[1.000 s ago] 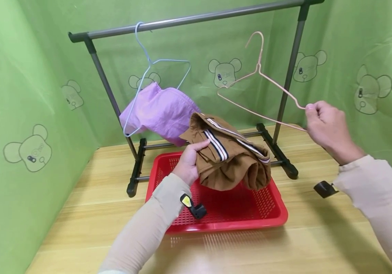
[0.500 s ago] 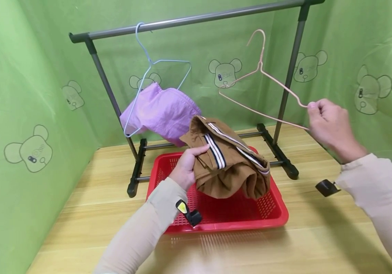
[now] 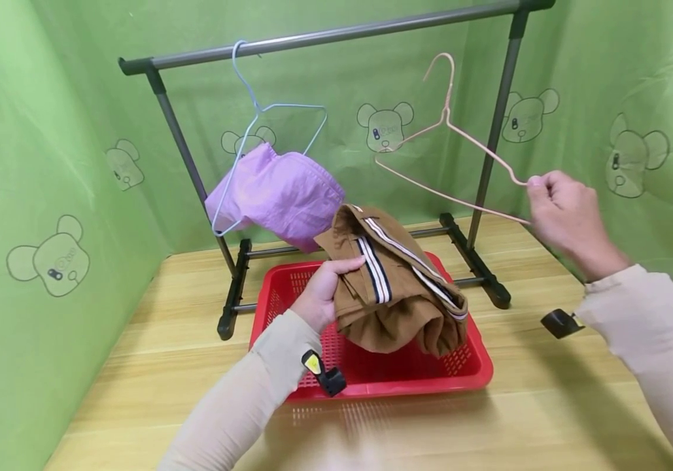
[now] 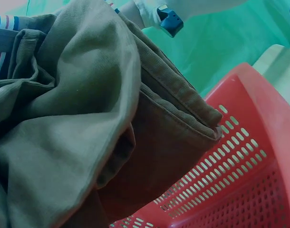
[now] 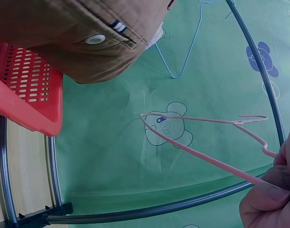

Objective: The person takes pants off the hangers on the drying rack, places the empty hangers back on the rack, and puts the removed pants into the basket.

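Note:
In the head view the left hand [image 3: 323, 294] grips brown cloth [image 3: 397, 320] with striped trim by its left edge, thumb on top, above the red basket [image 3: 477, 379]. Out to the right, the right hand [image 3: 571, 219] pinches one end of a pink wire hanger [image 3: 480, 145], whose hook points up. The cloth [image 4: 88, 95] fills much of the left wrist view, hiding the left hand. In the right wrist view, fingers of the right hand [image 5: 273, 194] curl round the hanger [image 5: 197, 153], apart from the cloth [image 5: 102, 42].
Behind stands a grey rack [image 3: 348, 31]. A blue hanger [image 3: 244, 140] hangs from its bar at the left, with purple cloth [image 3: 283, 190] on it. The rack's black feet [image 3: 483, 275] rest on the wooden table [image 3: 159, 366], and green sheeting [image 3: 24, 131] surrounds the area.
The left hand and the brown cloth have lowered a little over the basket. The right hand and pink hanger shifted slightly right, then stayed nearly still.

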`<state>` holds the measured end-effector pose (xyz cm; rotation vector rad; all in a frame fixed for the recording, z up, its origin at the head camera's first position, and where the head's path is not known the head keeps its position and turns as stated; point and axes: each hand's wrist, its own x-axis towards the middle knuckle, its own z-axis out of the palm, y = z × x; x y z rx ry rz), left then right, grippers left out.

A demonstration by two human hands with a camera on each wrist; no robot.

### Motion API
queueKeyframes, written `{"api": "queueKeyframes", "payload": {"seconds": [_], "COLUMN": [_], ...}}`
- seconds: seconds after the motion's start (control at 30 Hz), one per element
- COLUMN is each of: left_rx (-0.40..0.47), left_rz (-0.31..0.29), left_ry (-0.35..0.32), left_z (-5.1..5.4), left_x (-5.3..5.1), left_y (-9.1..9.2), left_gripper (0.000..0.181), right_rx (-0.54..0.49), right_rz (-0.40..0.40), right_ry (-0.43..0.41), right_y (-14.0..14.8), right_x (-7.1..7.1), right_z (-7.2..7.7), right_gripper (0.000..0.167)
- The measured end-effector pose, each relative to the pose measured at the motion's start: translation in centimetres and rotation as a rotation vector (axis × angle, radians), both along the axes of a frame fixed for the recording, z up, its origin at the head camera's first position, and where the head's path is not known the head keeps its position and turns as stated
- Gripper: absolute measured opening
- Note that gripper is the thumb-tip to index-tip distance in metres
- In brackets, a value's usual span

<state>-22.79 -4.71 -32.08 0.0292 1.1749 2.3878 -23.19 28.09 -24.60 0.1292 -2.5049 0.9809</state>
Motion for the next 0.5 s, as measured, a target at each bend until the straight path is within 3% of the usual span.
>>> {"api": "queueKeyframes", "payload": {"seconds": [0.2, 0.5], "left_rx": [-0.019, 0.004], "left_rz": [-0.009, -0.029], "left_ry": [0.044, 0.041], "left_z": [-0.6, -0.7], "left_x": [0.5, 1.3], "left_y": [0.4, 1.3], "left_gripper": [0.015, 0.015], "right_rx": [0.001, 0.005], "right_rz": [0.001, 0.016], "right_ry": [0.006, 0.014], "right_y": [0.0, 0.2], "right_x": [-0.1, -0.3], "right_z": [0.0, -0.3], "right_gripper": [0.048, 0.049]}}
